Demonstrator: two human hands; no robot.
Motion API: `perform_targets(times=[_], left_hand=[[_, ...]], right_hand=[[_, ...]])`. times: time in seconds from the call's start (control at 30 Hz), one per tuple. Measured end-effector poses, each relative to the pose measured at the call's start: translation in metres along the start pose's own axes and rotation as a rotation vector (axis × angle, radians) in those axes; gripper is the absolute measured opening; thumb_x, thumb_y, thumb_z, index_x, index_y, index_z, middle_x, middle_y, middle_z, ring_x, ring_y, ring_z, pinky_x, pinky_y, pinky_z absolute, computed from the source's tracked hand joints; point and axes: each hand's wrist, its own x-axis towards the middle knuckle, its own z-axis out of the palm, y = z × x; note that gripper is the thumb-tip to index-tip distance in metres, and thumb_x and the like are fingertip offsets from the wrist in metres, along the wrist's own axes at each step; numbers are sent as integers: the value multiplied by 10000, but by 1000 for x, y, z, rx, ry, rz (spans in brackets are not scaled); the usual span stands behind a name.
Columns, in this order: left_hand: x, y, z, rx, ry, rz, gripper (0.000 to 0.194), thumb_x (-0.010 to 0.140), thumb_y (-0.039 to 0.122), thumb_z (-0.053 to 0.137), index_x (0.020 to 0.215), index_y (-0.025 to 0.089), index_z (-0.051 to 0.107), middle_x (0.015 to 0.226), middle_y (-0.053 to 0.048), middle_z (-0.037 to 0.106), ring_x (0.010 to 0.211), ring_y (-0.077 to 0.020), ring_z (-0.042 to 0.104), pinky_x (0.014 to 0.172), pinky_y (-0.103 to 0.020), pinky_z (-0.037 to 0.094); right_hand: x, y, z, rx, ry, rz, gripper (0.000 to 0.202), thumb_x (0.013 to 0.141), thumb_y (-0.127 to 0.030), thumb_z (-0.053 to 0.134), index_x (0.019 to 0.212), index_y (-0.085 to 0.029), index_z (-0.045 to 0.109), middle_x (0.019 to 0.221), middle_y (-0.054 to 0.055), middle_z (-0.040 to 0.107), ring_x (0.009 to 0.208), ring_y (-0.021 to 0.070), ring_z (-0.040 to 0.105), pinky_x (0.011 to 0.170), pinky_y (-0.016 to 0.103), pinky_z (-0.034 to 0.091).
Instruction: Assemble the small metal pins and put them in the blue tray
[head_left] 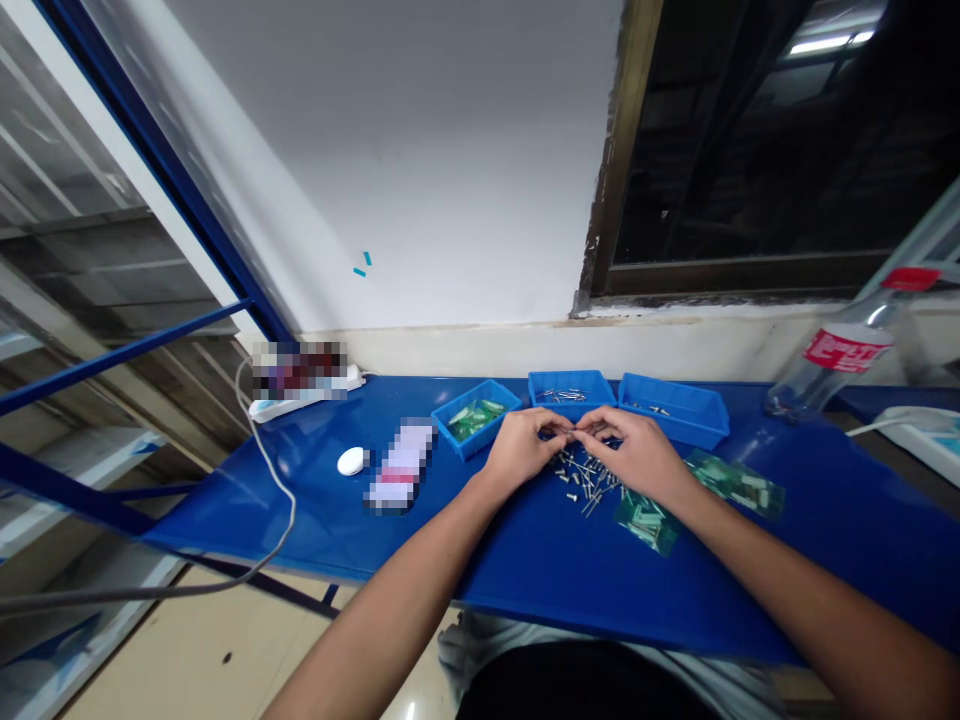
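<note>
My left hand and my right hand meet fingertip to fingertip over a pile of metal screws on the blue table. Both hands are pinched closed; whatever lies between the fingertips is too small to make out. Just behind them a blue bin holds a few metal pieces. To its right another blue bin has a few small parts inside. The left blue bin contains green packets. Green plastic packets with pale pieces lie near my right wrist, one in front and others behind.
A clear bottle with a red cap stands at the back right. On the left are a blurred-out phone-like object, a round white item and a power strip with a hanging cable. A wall rises behind the blue table.
</note>
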Motion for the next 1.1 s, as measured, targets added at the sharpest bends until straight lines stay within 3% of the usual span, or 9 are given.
perform_targets(times=[0.13,0.37,0.5,0.63,0.73,0.8,0.9,1.0,1.1], left_hand=[[0,-1,1,-63,4,1,132,834,101,727,944,167,756,929,-25,791,834,-159,741,831,-275,590],[-1,-4,8,-380,23,-52,152,843,117,717,994,124,698,960,-82,777,884,-173,765,864,-308,628],[-1,-3,8,-415,13,-73,205,860,160,728,1054,114,680,986,-110,775,895,-187,768,855,-323,634],[-2,4,3,-182,-75,61,269,916,320,718,1130,157,708,1102,-109,773,1004,-219,748,960,-390,599],[-6,11,1,28,-226,245,382,913,458,722,1190,194,732,1284,-115,723,1282,-281,632,1159,-465,455],[-10,15,2,116,-317,308,546,851,556,763,1276,217,708,1409,-115,654,1434,-324,494,1234,-507,348],[-15,18,6,220,-400,307,770,778,676,772,1411,264,627,1543,-100,539,1508,-366,377,1251,-552,280],[-16,15,6,275,-428,290,764,821,674,728,1447,257,596,1573,-112,499,1481,-363,415,1234,-537,302],[-12,9,4,278,-426,277,633,895,596,686,1411,232,629,1535,-129,536,1406,-330,513,1197,-484,372]], right_hand=[[0,8,3,32,-14,12,134,897,-347,663,944,-225,691,928,44,755,830,217,724,798,378,609],[1,9,5,107,-11,5,134,882,-344,680,919,-221,639,933,46,728,792,200,706,760,359,605],[3,3,-1,15,3,-84,166,895,-290,638,1044,-218,631,931,51,705,795,199,679,751,353,589],[12,12,-21,-258,115,-208,213,930,-249,553,1108,-218,666,989,71,691,831,215,665,822,383,563],[18,31,-39,-408,248,-169,199,943,-254,536,1063,-214,690,1022,90,712,929,253,677,904,410,539],[20,45,-46,-516,251,-135,201,939,-271,540,1043,-210,700,1001,102,733,991,294,667,943,451,516],[21,58,-48,-616,219,-96,230,934,-316,560,1066,-212,718,1044,118,753,1034,331,648,956,498,496],[20,60,-45,-633,209,-96,256,938,-354,571,1092,-216,722,1074,124,756,1057,343,639,953,517,487],[19,54,-41,-603,204,-125,245,949,-373,572,1070,-217,717,1070,114,756,1069,338,638,955,512,490]])
